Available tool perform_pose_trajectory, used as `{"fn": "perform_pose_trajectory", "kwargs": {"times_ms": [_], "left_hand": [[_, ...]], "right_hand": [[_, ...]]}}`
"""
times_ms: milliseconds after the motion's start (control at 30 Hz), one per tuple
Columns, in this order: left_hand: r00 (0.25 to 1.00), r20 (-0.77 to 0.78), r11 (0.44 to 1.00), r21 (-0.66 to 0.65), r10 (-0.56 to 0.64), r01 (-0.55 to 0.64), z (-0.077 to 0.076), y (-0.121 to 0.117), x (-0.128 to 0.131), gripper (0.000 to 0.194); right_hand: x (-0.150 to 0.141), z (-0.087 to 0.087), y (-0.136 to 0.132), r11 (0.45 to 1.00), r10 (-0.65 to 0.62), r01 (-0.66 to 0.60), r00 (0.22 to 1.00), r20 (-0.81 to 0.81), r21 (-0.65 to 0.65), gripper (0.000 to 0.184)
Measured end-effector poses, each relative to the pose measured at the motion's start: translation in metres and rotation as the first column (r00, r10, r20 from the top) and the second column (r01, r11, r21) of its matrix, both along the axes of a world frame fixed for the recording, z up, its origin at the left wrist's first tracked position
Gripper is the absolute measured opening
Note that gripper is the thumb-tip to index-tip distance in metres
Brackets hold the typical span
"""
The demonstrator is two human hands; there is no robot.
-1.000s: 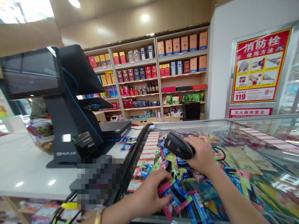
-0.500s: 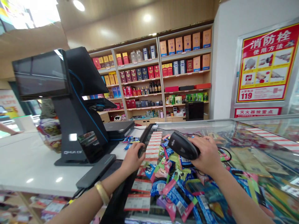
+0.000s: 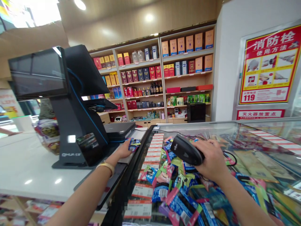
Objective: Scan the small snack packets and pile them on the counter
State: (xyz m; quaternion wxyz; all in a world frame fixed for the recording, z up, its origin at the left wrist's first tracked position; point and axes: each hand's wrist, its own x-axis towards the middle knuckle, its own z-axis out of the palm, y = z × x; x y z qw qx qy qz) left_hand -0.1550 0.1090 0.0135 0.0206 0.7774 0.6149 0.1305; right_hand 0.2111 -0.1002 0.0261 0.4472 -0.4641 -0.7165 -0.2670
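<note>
My right hand (image 3: 213, 158) is wrapped around a black barcode scanner (image 3: 187, 150), held over a heap of small snack packets (image 3: 183, 197) in blue, pink and green wrappers on the glass counter. The scanner's head points to the left, and its cable trails behind my hand. My left hand (image 3: 124, 149), with a gold bangle on the wrist, reaches to a few small blue packets (image 3: 135, 143) on the white counter strip. Its fingertips are at these packets and partly hidden, so whether they grip one does not show.
Left of my left arm stands a black checkout terminal (image 3: 80, 125) on a white counter (image 3: 35, 169). A flat dark device (image 3: 119, 130) lies behind the blue packets. Price labels (image 3: 141, 191) line the glass edge. Shelves of boxed goods (image 3: 141, 75) stand at the back.
My left hand has moved left, from the dark counter edge to the small blue packets. My right hand still holds the barcode scanner, almost in the same place.
</note>
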Motion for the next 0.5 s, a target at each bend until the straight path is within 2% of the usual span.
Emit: {"fn": "perform_pose_trajectory", "kwargs": {"times_ms": [100, 267, 500], "left_hand": [[1.0, -0.018, 0.999, -0.047, -0.01, 0.009, -0.001, 0.003, -0.001, 0.076], [0.998, -0.065, 0.998, -0.066, -0.01, 0.006, -0.003, 0.004, -0.005, 0.081], [0.993, -0.115, 0.999, -0.034, -0.033, 0.029, 0.002, -0.006, -0.01, 0.055]], "right_hand": [[0.003, 0.0, 0.001, 1.0, 0.015, -0.015, 0.999, 0.034, 0.005, 0.024], [-0.001, 0.001, 0.0, 1.0, 0.004, -0.004, 1.0, 0.0, -0.001, 0.022], [-0.004, 0.001, -0.001, 1.0, 0.006, -0.007, 1.0, -0.022, -0.014, 0.022]]}}
